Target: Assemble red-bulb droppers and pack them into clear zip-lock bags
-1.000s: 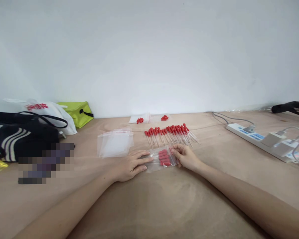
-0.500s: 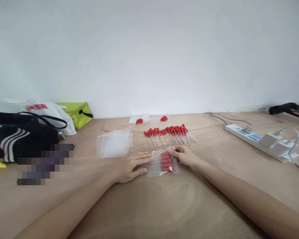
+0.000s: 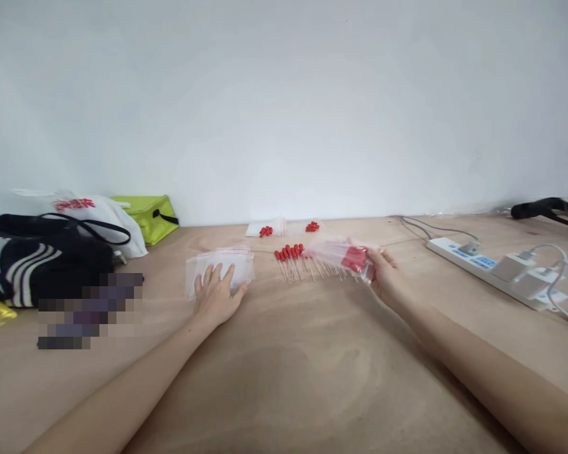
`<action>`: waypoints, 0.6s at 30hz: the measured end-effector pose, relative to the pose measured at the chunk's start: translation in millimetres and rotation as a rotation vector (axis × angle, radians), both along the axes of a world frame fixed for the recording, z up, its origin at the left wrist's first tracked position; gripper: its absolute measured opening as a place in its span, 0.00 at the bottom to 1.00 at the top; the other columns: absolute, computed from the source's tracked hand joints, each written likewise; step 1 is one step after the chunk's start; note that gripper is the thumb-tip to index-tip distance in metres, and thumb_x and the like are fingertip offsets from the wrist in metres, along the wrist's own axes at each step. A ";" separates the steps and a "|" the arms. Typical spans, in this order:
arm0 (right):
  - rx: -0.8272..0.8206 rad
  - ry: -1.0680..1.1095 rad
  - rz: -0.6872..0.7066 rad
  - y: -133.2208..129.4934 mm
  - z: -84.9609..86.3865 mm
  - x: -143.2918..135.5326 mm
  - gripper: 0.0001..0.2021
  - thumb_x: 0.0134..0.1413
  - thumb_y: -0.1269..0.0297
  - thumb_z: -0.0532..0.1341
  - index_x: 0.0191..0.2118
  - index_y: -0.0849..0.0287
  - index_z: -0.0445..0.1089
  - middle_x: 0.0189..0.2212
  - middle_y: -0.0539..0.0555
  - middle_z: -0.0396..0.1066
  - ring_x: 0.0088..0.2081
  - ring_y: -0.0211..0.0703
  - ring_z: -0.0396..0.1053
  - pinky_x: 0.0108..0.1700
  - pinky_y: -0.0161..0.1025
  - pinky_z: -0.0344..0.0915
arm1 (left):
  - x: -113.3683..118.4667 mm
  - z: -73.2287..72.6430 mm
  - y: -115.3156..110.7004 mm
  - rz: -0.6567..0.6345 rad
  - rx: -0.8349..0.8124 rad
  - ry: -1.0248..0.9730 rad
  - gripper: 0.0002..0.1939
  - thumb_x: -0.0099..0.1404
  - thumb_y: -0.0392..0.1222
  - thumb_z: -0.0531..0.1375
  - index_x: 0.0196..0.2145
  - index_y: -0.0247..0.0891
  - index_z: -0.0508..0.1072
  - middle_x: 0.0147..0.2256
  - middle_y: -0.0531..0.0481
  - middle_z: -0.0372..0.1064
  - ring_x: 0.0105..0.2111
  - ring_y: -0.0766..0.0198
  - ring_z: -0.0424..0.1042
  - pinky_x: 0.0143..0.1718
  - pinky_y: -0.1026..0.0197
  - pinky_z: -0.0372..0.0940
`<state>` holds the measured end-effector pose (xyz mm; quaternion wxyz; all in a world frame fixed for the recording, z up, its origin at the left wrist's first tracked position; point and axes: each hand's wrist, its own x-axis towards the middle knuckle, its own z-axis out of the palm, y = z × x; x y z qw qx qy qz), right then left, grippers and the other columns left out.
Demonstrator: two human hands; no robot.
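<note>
My right hand [image 3: 384,277] grips one end of a clear zip bag [image 3: 329,251] that holds several red-bulbed droppers [image 3: 355,258]. The bag is lifted and blurred by motion, and it hides part of a row of loose droppers [image 3: 288,252] on the table. Fingers spread, my left hand [image 3: 218,295] lies over the near part of a fanned stack of flat zip bags [image 3: 236,255]. Nothing is gripped in that hand.
Two zip bags with red pieces [image 3: 266,231] lie by the wall. A white power strip [image 3: 483,265] with chargers and cables is at right. A black striped bag [image 3: 52,265], a white plastic bag [image 3: 118,217] and a lime-green box-shaped bag [image 3: 144,217] stand at left.
My right hand has lifted the filled bag and carried it right and away from me. My left hand has let go of it and moved left onto the flat bags.
</note>
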<state>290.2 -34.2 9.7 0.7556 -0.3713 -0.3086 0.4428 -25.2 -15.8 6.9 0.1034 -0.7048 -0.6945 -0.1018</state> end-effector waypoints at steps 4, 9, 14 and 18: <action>-0.006 -0.025 -0.349 19.0 -2.6 40.1 0.03 0.47 0.69 0.54 0.25 0.60 0.62 0.21 0.48 0.69 0.24 0.35 0.69 0.26 0.31 0.67 | -5.5 3.5 4.7 -0.001 -0.168 -0.006 0.30 0.62 0.54 0.44 0.53 0.27 0.58 0.54 0.34 0.54 0.55 0.49 0.51 0.52 0.49 0.49; -0.238 -0.135 -0.386 31.1 -23.1 64.5 0.06 0.47 0.72 0.52 0.23 0.59 0.62 0.19 0.49 0.67 0.23 0.36 0.68 0.25 0.31 0.67 | -10.4 8.6 5.7 -0.098 -0.160 0.066 0.19 0.65 0.43 0.42 0.44 0.32 0.66 0.47 0.38 0.63 0.49 0.53 0.61 0.46 0.55 0.56; -0.324 -0.200 -0.258 35.4 -37.1 57.5 0.02 0.47 0.71 0.55 0.26 0.59 0.62 0.21 0.49 0.67 0.23 0.36 0.68 0.24 0.32 0.68 | -13.9 7.4 6.3 -0.117 -0.133 0.061 0.17 0.65 0.39 0.42 0.40 0.38 0.70 0.44 0.46 0.67 0.47 0.57 0.64 0.44 0.57 0.59; -0.377 -0.286 -0.211 36.9 -39.0 58.8 0.02 0.47 0.68 0.56 0.30 0.60 0.62 0.22 0.51 0.66 0.23 0.36 0.68 0.25 0.33 0.69 | -17.1 0.3 8.1 -0.120 -0.040 0.001 0.18 0.64 0.40 0.43 0.42 0.38 0.70 0.47 0.45 0.66 0.50 0.54 0.61 0.47 0.51 0.56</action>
